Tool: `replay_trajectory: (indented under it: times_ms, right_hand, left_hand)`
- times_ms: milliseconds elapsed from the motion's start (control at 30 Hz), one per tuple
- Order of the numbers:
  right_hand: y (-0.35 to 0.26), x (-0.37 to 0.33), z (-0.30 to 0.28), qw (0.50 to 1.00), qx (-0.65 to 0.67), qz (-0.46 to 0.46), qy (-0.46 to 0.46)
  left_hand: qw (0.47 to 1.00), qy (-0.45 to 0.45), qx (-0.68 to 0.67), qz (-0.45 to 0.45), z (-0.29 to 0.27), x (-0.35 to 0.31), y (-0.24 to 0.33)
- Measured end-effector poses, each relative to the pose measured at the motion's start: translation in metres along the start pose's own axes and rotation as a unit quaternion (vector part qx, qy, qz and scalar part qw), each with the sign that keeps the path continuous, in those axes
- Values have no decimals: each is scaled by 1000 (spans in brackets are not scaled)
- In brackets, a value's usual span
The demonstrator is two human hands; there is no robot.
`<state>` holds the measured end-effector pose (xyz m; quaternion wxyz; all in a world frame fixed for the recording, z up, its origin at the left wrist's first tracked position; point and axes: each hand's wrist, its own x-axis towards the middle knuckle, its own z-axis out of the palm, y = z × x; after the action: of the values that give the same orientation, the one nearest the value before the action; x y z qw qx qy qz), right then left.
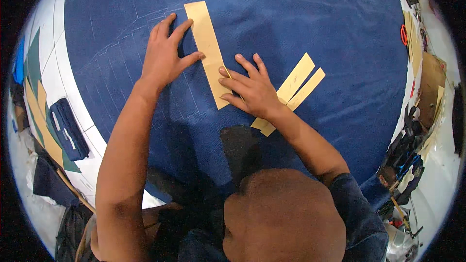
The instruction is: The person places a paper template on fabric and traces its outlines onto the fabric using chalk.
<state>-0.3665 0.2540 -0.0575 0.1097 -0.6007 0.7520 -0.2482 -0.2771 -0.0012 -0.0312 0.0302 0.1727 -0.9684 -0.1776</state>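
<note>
A long yellow card strip (206, 43) lies slantwise on dark blue cloth (340, 24) marked with thin white lines. My left hand (165, 53) rests at the strip's left edge, fingers spread, with the index fingertip and thumb touching it. On the strip's lower right edge are the thumb and two fingers of my right hand (255, 90); its other two fingers stretch over the cloth. A thin yellow edge shows beside those fingers, and I cannot make out what it belongs to. Two more yellow strips (298, 80) lie crossed, partly hidden under my right wrist.
Left of the cloth, a white tiled tabletop (73, 85) carries a folded dark blue bundle (69, 128) and yellow and green pieces (43, 116). Along the right edge lie red-handled scissors (403, 34), brown card (432, 85) and a dark clutter of tools and cloth (407, 165).
</note>
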Motion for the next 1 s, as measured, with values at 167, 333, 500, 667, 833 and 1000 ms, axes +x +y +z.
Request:
replay_trajectory:
  times_ms: [167, 333, 500, 667, 833, 1000]
  right_hand:
    - [-1, 1, 0, 1000, 3, 1, -1]
    - [-1, 0, 0, 1000, 3, 1, 3]
    - [-2, 1, -1, 1000, -1, -2, 11]
    - [-1, 1, 1, 1000, -4, -2, 18]
    - [0, 0, 2, 1000, -7, -3, 21]
    - [-2, 2, -2, 1000, 1, -2, 17]
  left_hand:
    - [1000, -4, 7, 1, -1, 0, -1]
    - [992, 1, 93, 87, -2, 4, 0]
    - [996, -51, 37, 67, 1, 7, -3]
    - [995, -71, 26, 66, -6, 9, 3]
    - [992, -91, 77, 48, -11, 11, 17]
    - [992, -83, 82, 42, -6, 9, 19]
